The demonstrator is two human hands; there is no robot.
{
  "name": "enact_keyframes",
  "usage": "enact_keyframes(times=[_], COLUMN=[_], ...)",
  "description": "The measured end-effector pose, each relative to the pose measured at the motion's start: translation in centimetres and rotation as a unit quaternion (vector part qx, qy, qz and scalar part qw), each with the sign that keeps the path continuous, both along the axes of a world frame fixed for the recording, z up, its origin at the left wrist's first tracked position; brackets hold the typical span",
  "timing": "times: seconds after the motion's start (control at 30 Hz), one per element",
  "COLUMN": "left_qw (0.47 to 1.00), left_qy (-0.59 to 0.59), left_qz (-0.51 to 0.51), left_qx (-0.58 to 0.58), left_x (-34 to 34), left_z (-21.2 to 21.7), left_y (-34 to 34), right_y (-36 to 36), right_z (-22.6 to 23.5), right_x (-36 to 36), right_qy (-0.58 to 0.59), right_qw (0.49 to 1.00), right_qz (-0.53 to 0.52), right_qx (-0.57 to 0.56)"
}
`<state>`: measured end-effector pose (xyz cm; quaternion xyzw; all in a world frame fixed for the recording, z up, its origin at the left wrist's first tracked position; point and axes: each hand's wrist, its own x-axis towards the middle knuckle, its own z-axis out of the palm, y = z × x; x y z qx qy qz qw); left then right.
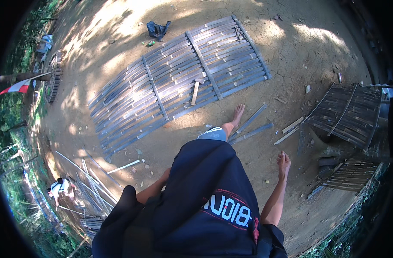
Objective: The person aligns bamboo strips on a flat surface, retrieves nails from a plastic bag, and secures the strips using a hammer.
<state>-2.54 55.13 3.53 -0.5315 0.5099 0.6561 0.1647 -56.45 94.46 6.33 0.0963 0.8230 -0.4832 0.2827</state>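
My right hand (283,163) hangs at my right side with its fingers curled. Whatever it may hold is too small or hidden to make out. Near it on the ground lie short pale bamboo pieces (289,130). Only part of my left hand (165,175) shows past my dark shirt, and its fingers are hidden. Ahead of me a large panel of bamboo slats (170,81) lies flat on the dirt, with several cross strips over it. A hammer (195,91) with a wooden handle rests on the panel's near side.
Loose bamboo strips (252,124) lie beside my bare foot (238,114). Slatted bamboo structures (345,112) stand at right. A black plastic bag (158,30) lies beyond the panel. At lower left, another person (61,188) bends near long bamboo poles (93,185).
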Motion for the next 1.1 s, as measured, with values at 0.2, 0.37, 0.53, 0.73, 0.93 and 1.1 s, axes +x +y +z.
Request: enact_keyframes(times=[0.2, 0.37, 0.53, 0.73, 0.93, 1.1], left_qw=[0.929, 0.978, 0.975, 0.918, 0.915, 0.964], left_qy=[-0.14, 0.186, 0.183, -0.121, -0.283, -0.128], left_qz=[-0.32, 0.062, 0.032, 0.363, 0.058, 0.139], left_qx=[-0.122, -0.073, -0.119, -0.101, -0.283, -0.186], left_x=[-25.5, -49.5, -60.0, -61.0, -72.4, -89.1], left_z=[-2.5, 4.6, 7.4, 0.4, 1.8, 3.6], left_y=[-6.4, -7.7, -6.1, -0.8, 12.4, 16.4], right_y=[0.2, 5.9, 9.6, 7.9, 1.2, -12.3], right_z=[3.3, 2.1, 0.7, -2.9, -5.1, 0.9], right_x=[-6.6, -6.7, -16.3, -40.2, -77.2, -106.2], right_qy=[-0.03, -0.203, -0.287, -0.283, -0.15, -0.009], right_qw=[0.998, 0.978, 0.954, 0.957, 0.986, 0.984], right_qz=[-0.05, -0.033, -0.025, 0.01, 0.064, 0.176], right_qx=[-0.002, 0.041, 0.082, 0.066, 0.031, 0.025])
